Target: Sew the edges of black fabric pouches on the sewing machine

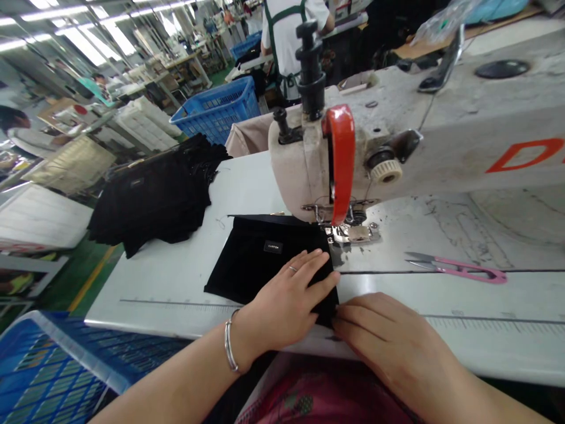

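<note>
A black fabric piece (242,259) with a small dark label (273,247) lies on the white sewing table. Its far right edge reaches the presser foot (355,234) of the sewing machine (298,171). My left hand (285,294) rests on the cloth, palm down with the fingers spread. At the near right corner, my right hand (384,330) has its fingers closed on the fabric's edge; the thumb is hidden. Pink-handled thread snips (470,270) lie on the table to the right of the machine's foot, touched by neither hand.
A stack of black fabric pieces (154,200) sits at the table's far left. Blue crates stand at the lower left (110,353) and beyond the table (220,106). A printed ruler (176,304) runs along the front edge. A person in a white shirt (285,41) stands behind the machine.
</note>
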A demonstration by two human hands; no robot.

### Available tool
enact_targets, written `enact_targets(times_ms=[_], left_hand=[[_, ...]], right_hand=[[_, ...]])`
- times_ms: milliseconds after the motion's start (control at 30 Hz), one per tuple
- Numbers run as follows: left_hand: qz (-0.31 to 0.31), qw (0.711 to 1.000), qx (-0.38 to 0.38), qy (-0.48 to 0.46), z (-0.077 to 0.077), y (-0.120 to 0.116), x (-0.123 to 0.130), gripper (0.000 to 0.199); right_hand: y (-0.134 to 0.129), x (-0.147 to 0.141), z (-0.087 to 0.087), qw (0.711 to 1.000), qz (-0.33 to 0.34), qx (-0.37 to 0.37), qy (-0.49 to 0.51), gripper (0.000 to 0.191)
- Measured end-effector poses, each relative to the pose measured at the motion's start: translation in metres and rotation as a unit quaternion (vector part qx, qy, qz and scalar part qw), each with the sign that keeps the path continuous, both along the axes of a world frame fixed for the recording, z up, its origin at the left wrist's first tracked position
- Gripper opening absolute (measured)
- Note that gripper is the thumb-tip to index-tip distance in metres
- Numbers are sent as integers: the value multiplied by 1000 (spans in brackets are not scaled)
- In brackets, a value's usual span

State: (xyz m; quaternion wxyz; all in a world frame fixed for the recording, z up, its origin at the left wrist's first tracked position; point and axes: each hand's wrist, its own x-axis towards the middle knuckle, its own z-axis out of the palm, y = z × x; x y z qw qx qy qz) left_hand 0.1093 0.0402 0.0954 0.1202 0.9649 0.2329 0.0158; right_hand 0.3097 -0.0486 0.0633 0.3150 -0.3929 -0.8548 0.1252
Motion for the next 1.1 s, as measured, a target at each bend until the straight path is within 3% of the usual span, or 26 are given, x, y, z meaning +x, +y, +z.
enact_targets(times_ms=[233, 433, 567, 667, 800, 1100], left_hand=[[-18, 1000, 16, -9, -4, 15, 1, 57], [-21, 999, 48, -15, -5, 31, 5, 59], [-32, 997, 65, -36, -9, 22, -1, 52], [-51, 989, 76, -113, -14, 9, -9, 32], [-66, 979, 59, -186, -19, 1, -16, 25], [-62, 981, 46, -176, -21, 5, -14, 23]], right_hand=[[11, 1, 3, 1000, 3, 14, -15, 24], [19, 3, -3, 999, -11, 32, -33, 24], [17, 5, -7, 999, -23, 9, -23, 22], [14, 6, -7, 999, -29, -24, -16, 23], [14, 7, -4, 999, -21, -35, -14, 17], [15, 4, 1, 999, -34, -26, -18, 18]])
